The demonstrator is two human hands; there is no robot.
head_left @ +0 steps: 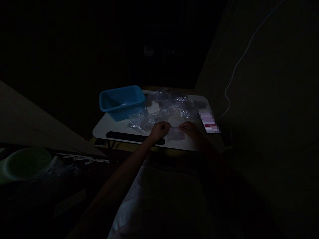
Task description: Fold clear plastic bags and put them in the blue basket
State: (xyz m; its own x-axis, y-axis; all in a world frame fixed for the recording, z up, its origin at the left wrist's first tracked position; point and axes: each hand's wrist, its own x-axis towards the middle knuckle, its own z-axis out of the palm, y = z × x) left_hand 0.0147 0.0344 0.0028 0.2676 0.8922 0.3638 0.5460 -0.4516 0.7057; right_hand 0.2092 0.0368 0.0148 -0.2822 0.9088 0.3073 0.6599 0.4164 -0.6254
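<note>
In dim light, my left hand (159, 131) and my right hand (188, 128) pinch the two upper corners of a small clear plastic bag (176, 134) near the front edge of a white table (99, 128). The fingers of both hands are closed on it. Just beyond them lies a loose heap of crinkled clear plastic (161, 114). A white folded piece (153, 107), its kind unclear, rests among the plastic.
A blue plastic basin (122, 99) stands at the table's left. To the right lies a lit phone (209, 122). A black slot (127, 136) runs along the front edge. A white cable (235, 68) hangs on the right, and a green basket (27, 164) sits lower left.
</note>
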